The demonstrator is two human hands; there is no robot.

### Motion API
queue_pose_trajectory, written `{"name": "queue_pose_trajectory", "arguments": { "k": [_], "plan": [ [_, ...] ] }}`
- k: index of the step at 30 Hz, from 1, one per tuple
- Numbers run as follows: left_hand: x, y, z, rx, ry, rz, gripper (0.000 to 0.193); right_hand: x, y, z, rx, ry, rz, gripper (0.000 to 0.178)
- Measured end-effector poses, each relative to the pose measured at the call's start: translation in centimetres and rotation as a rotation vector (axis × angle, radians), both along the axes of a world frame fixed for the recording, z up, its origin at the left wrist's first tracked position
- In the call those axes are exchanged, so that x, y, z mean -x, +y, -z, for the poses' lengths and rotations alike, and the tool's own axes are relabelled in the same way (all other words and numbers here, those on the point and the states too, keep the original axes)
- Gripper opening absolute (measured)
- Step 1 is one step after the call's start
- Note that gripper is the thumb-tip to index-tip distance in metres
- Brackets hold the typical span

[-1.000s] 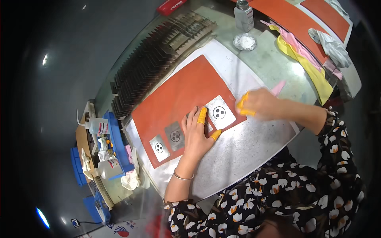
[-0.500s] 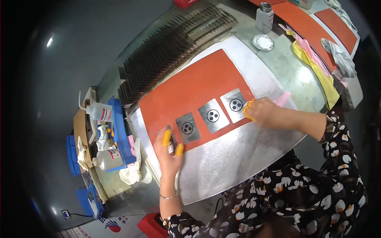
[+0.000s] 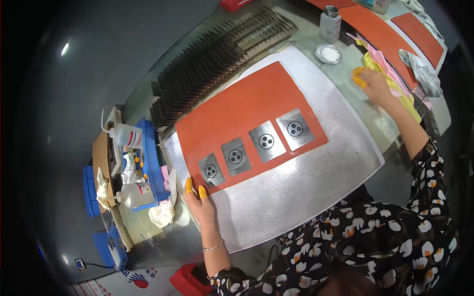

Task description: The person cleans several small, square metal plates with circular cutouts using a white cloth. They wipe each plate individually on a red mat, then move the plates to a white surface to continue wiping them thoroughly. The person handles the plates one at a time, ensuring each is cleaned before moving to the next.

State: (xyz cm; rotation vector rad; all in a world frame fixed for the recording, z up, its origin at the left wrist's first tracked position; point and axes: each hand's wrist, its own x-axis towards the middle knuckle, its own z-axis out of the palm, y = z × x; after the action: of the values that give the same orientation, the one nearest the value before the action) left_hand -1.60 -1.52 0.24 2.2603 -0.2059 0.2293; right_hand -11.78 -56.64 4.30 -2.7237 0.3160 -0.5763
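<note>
Four thin silvery square plates lie in a slanting row along the near side of a red-orange mat (image 3: 247,103). Each plate bears a black ring with three dots; the leftmost plate (image 3: 206,161) is nearest my left hand (image 3: 201,207). That hand is open, its yellow-capped fingertips at the mat's near left corner. To the far right, my right hand (image 3: 375,88) hovers beside pink and yellow cloths (image 3: 387,69). Its fingers, also yellow-capped, are bent and slightly blurred, and I cannot make out anything in them.
A large white sheet (image 3: 335,163) lies under the mat. Beyond stands a rack of dark upright plates (image 3: 197,79). Back right are a clear bottle (image 3: 330,24) and a dish of white material (image 3: 328,54). At left, a blue tray (image 3: 148,148) adjoins two squeeze bottles (image 3: 136,195).
My right hand has moved from the rightmost plate to the far-right cloths; the pink cloth by it no longer shows there. My left hand has drawn back toward me, uncovering the leftmost plate.
</note>
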Motion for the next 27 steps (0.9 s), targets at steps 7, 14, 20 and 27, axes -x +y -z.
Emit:
{"name": "queue_pose_trajectory", "arguments": {
  "k": [7, 14, 20, 27],
  "plan": [
    [-0.4, -1.1, 0.2, -0.144, -0.073, 0.044, 0.047, -1.6, -2.6, 4.7, 0.076, -0.162, 0.245, 0.021],
    [0.5, -1.5, -0.1, -0.113, -0.149, 0.102, 0.056, -2.3, -2.1, 1.7, 0.315, 0.088, 0.23, 0.017],
    [2.6, -9.7, -14.2, -0.706, -0.596, 0.366, 0.034, 4.7, -12.7, -3.4, 0.618, -0.039, 0.587, 0.026],
    [0.0, -2.0, -3.7, -0.652, -0.871, 0.238, 0.032, 5.7, -17.9, -4.3, 0.415, 0.336, 0.767, 0.051]
  ]
}}
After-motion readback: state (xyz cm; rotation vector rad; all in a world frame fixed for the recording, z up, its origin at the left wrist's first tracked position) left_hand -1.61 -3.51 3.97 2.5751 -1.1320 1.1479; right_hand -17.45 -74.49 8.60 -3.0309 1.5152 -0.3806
